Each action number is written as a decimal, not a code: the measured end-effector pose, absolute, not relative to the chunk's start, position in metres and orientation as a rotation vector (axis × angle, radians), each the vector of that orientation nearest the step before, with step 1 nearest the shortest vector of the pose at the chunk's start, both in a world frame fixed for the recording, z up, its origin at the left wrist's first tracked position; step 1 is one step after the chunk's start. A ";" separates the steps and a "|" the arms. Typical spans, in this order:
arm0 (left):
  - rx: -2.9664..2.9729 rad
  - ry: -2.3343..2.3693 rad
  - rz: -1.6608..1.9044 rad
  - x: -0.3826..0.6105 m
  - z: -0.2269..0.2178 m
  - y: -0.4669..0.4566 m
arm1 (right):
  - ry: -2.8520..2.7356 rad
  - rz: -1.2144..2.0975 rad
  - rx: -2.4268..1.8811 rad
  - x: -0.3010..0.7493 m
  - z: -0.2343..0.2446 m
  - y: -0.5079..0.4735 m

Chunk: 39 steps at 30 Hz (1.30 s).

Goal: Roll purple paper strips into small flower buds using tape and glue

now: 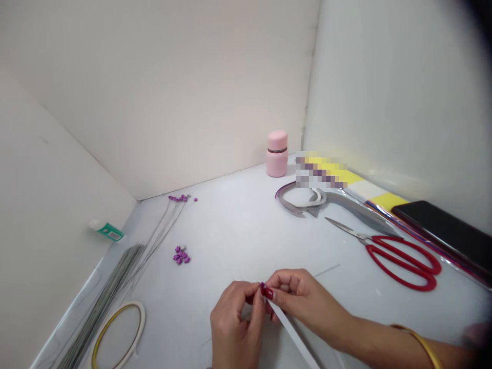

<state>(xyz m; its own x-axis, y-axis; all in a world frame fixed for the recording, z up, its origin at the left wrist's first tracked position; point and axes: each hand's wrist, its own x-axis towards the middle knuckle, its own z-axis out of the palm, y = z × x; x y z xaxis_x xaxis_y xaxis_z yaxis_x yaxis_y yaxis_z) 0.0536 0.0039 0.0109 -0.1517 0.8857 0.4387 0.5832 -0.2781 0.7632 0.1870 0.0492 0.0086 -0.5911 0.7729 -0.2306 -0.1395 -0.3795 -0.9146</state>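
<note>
Both my hands meet low in the middle of the white table. My left hand [235,323] and my right hand [303,302] pinch the end of a narrow pale paper strip [295,335], which runs down to the lower right. A tiny purple bit shows between the fingertips. A thin wire [326,270] sticks out behind my right hand. A small pile of purple paper beads [181,255] lies to the upper left of my hands.
Red-handled scissors [400,256] lie at the right. A pink jar [277,154] stands at the back, with curled grey-purple strips [303,202] beside it. A black phone [442,230] is far right. Wires [115,287], a tape ring [119,328] and a glue stick [105,230] are at the left.
</note>
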 end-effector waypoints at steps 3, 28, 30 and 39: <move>1.979 1.697 1.425 0.053 0.006 0.004 | -1.210 2.038 -0.897 0.188 0.011 0.048; 1.245 1.396 1.202 0.047 0.012 0.011 | -1.170 2.053 -0.904 0.189 0.003 0.053; 1.112 1.319 1.160 0.048 0.014 0.012 | -1.172 2.047 -0.909 0.188 0.005 0.053; 1.073 1.297 1.100 0.044 0.014 0.014 | -1.210 2.036 -0.908 0.189 0.003 0.052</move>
